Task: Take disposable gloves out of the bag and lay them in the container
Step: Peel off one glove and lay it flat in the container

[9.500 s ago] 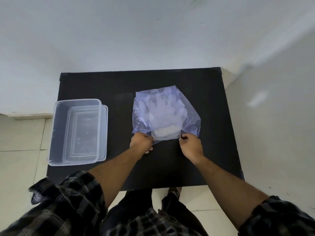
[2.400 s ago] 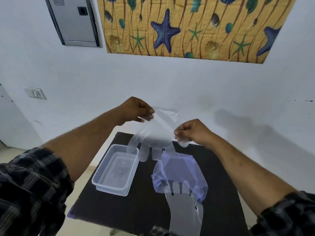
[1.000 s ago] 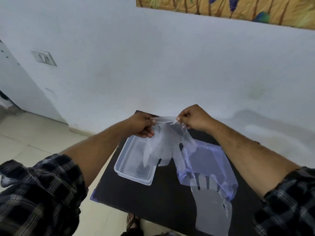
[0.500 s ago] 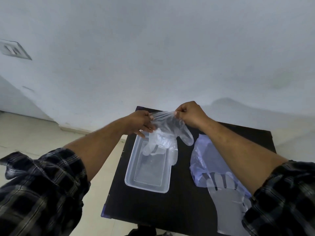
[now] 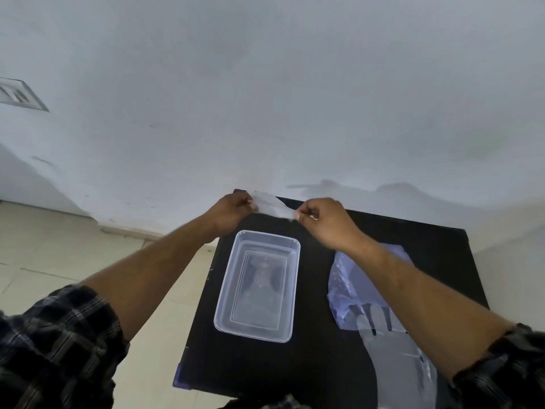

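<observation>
Head view: left hand (image 5: 233,208) and right hand (image 5: 327,221) each pinch an end of a clear glove (image 5: 272,205) above the container (image 5: 256,287) on the desk (image 5: 318,367); the bag (image 5: 354,278) lies right of it.

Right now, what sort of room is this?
Probably a plain room at home: a bare white wall with a switch plate, a tiled floor, and a small black table pushed against the wall.

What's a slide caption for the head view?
Both hands stretch a clear glove beyond the empty-looking container on the black table.
</observation>
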